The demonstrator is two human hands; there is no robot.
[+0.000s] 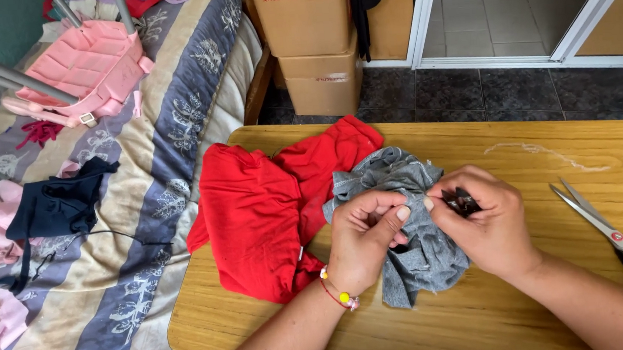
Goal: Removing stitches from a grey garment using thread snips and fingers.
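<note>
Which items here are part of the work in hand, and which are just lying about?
In hand:
- grey fabric, bunched on the wooden table
- left hand pinching it
- right hand gripping it, holding a small dark object

Lying about:
- red garment beside the grey fabric
- scissors at the table's right edge
- pink plastic piece and dark garment on the striped bed
- cardboard boxes

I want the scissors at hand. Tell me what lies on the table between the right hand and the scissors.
Nothing: in the head view, bare wooden table separates the right hand from the scissors.
</note>
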